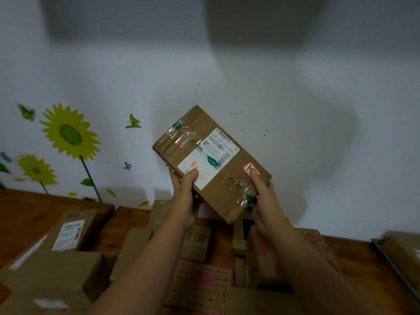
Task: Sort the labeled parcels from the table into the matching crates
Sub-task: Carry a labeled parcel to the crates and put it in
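A taped brown cardboard parcel [211, 160] is held up in front of the white wall, tilted, its labelled face toward me. It carries a white barcode label and a small red-edged sticker near its right corner. My left hand [185, 196] grips its lower left edge, thumb on the white label. My right hand [264, 201] grips the lower right end, thumb just below the red-edged sticker. Below lie several more cardboard parcels on the wooden table [27, 214].
A box with a white label [70, 233] lies at the left. A box with handwriting [196, 241] and a pink-printed box [200, 278] sit under my arms. Another box with red print [318, 246] is at the right, and a carton [402, 248] at the far right edge.
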A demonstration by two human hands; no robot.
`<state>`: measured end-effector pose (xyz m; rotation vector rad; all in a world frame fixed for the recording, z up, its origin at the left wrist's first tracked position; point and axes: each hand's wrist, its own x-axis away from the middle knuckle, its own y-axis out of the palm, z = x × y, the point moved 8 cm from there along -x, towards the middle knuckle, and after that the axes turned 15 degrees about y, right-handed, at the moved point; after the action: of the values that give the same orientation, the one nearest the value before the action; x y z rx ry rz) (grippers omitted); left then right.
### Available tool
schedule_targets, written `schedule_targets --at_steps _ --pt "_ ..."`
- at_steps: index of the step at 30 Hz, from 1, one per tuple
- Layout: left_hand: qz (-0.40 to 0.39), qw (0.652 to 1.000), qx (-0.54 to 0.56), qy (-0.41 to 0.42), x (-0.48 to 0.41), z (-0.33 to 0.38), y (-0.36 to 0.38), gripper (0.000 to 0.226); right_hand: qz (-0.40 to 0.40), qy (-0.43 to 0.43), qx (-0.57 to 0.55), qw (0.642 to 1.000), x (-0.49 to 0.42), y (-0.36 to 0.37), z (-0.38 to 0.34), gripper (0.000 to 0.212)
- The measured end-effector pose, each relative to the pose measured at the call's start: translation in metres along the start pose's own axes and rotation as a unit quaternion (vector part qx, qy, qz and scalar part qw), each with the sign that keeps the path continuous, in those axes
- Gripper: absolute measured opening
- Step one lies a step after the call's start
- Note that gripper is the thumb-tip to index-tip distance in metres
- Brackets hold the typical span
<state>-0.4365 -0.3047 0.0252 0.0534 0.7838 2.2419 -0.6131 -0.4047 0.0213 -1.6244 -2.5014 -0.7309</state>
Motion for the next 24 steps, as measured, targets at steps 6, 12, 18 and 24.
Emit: schedule_targets --at_steps 6,12,18,24 --pt "-0.018 0.999 0.028 -0.037 0.011 -0.01 0.002 0.082 -0.02 0.029 -0.064 0.997 -0.007 -0.005 -0.005 0.126" --pt "-0.044 0.997 0.039 -0.057 0.015 -0.011 0.008 0.079 -0.043 -0.02 -0.108 0.993 -0.005 -0.008 -0.017 0.132" --pt "-0.05 0.997 0.037 -0.052 0.016 -0.014 0.011 0.079 -0.051 -0.029 -0.128 0.99 0.0 -0.013 -0.021 0.12" --pt "-0.056 0.996 0.037 -0.06 0.023 -0.02 0.019 0.058 -0.037 -0.031 -0.144 0.988 0.006 -0.025 -0.025 0.091"
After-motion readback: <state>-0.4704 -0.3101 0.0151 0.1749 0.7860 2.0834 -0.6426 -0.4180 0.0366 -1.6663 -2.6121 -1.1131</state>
